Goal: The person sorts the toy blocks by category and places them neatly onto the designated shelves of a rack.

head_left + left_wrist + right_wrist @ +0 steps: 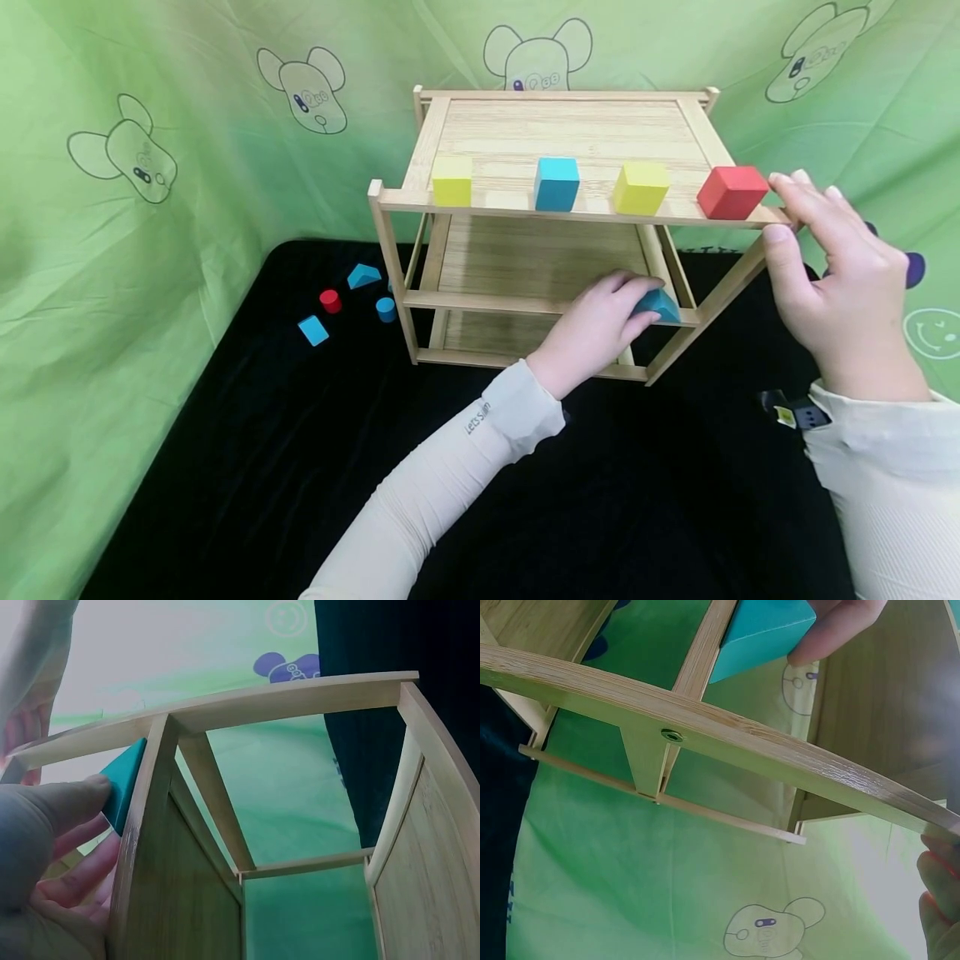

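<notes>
A blue triangular block [658, 306] stands at the right end of the middle shelf's front rail, pinched between the thumb and fingers of the left hand [596, 325]. The left wrist view shows the thumb of the left hand [56, 840] on one face of the block [126, 784]. In the right wrist view the block [761, 637] sits against the shelf rail. The right hand [851, 279] rests on the top shelf's front right corner, fingers extended beside a red cube [732, 192]; some of its fingers [941, 889] show at that view's right edge.
On the top shelf's front edge stand a yellow cube [452, 182], a blue cube [557, 184] and another yellow cube [641, 188]. Left of the wooden rack [562, 129], on black cloth [247, 433], lie a red cylinder [330, 301], a blue cylinder [386, 309] and other blue blocks [313, 330].
</notes>
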Available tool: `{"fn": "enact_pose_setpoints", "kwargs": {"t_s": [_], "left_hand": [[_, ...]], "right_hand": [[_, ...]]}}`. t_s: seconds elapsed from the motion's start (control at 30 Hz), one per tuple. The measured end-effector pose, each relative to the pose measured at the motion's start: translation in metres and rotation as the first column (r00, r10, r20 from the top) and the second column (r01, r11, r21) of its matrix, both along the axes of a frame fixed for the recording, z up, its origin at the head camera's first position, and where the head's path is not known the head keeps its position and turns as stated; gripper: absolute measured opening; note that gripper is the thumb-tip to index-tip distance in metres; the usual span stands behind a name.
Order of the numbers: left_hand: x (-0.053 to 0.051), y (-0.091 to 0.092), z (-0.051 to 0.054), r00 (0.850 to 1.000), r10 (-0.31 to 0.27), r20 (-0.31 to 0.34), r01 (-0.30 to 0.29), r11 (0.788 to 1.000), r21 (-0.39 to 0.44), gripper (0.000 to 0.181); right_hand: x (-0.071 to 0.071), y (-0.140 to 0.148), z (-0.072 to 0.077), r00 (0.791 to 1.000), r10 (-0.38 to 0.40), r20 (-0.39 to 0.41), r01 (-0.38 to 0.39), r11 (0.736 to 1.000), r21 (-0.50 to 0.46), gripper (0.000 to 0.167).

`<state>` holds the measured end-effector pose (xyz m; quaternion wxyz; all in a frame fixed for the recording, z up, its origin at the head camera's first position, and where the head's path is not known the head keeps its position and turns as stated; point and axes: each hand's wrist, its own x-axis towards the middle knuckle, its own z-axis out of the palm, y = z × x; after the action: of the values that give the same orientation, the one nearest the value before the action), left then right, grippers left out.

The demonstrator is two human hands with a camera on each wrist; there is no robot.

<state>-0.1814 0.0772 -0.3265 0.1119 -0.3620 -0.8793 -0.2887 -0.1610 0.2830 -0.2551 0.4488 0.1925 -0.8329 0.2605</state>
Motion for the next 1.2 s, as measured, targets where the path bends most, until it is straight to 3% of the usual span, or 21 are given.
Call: {"fn": "enact_pose_setpoints", "kwargs": {"t_s": [0.4, 0.87, 1.2], "left_hand": [[0.001, -0.013, 0.0, 1.0, -0.001, 0.011, 0.0, 0.997, 0.072, 0.035], [0.012, -0.042, 0.001, 1.0, -0.01, -0.008, 0.012, 0.984, 0.175, 0.024], [0.022, -0.072, -0.001, 0.998, 0.046, -0.052, -0.034, 0.977, 0.213, 0.017]], "right_hand": [[-0.002, 0.0, -0.001, 1.0, 0.001, 0.001, -0.001, 1.0, 0.013, 0.043], [-0.001, -0.001, -0.002, 1.0, -0.009, -0.01, 0.009, 1.0, -0.013, 0.042], [-0.001, -0.002, -0.001, 1.0, -0.011, -0.023, 0.011, 0.999, -0.03, 0.041]]}}
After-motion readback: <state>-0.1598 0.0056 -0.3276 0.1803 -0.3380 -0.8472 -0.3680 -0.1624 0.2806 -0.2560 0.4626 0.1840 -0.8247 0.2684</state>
